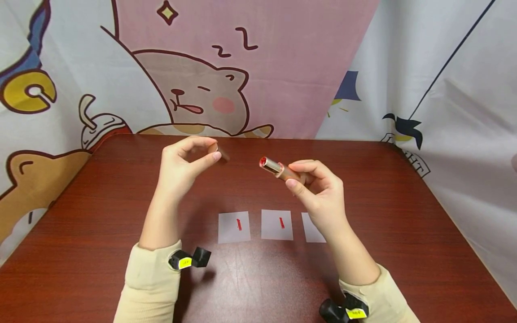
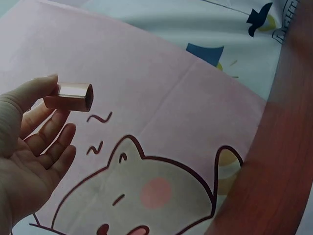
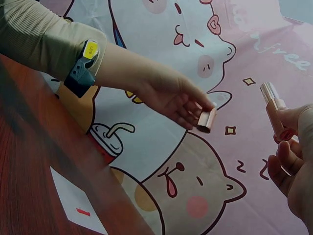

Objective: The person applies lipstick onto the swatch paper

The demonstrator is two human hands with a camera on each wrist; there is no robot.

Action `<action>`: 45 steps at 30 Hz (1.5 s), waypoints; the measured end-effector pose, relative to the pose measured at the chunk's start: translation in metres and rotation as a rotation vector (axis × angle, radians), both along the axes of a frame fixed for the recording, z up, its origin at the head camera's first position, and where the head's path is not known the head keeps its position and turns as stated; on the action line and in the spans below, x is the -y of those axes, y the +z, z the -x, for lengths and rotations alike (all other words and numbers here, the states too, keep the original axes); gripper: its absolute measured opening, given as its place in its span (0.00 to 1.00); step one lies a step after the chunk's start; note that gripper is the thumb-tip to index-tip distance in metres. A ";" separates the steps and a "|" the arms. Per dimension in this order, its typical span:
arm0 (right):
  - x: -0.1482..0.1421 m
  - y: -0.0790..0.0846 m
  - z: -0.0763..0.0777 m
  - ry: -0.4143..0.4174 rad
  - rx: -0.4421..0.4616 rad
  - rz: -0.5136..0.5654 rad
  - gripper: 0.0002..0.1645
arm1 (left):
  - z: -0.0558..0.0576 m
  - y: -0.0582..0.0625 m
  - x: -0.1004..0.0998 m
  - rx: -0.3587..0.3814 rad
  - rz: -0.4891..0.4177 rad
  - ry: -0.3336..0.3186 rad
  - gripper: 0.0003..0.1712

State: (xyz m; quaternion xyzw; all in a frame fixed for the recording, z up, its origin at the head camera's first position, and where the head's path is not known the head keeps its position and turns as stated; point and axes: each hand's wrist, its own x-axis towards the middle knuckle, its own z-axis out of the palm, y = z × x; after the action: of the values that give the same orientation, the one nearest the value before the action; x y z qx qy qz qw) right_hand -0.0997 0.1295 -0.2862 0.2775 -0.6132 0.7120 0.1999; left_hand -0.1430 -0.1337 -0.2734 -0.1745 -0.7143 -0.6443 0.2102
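Note:
Above the table my right hand (image 1: 323, 190) pinches a gold lipstick tube (image 1: 278, 168) between thumb and fingers. Its uncapped end points left, and red shows at the tip. Across from it, my left hand (image 1: 179, 168) pinches the gold lipstick cap (image 2: 73, 97) with thumb and forefinger. The cap's open end faces away from the palm in the left wrist view, and the other fingers are loosely bent. A gap separates cap and tube; in the right wrist view the cap (image 3: 206, 120) and the lipstick tube (image 3: 275, 110) are well apart.
Three white paper squares lie in a row on the brown table (image 1: 258, 278). The left paper (image 1: 228, 233) and middle paper (image 1: 274, 231) each bear a red stroke. The right paper (image 1: 313, 231) is partly hidden by my right hand. A cartoon-printed cloth (image 1: 291, 67) hangs behind.

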 end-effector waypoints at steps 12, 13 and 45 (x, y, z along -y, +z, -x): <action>0.000 -0.001 -0.001 -0.002 0.001 -0.007 0.13 | -0.015 0.014 -0.013 0.012 -0.163 -0.031 0.14; 0.000 0.000 -0.001 -0.002 0.002 -0.007 0.13 | -0.016 0.015 -0.014 0.007 -0.168 -0.030 0.14; 0.001 -0.003 0.002 0.001 0.004 -0.037 0.19 | -0.042 0.029 -0.049 -0.093 -0.376 -0.169 0.22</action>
State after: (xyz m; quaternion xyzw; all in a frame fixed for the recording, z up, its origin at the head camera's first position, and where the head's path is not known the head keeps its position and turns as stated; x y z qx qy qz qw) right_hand -0.1015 0.1290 -0.2894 0.2800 -0.6267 0.7011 0.1929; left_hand -0.1007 -0.0846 -0.2441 -0.2210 -0.5539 -0.7729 0.2168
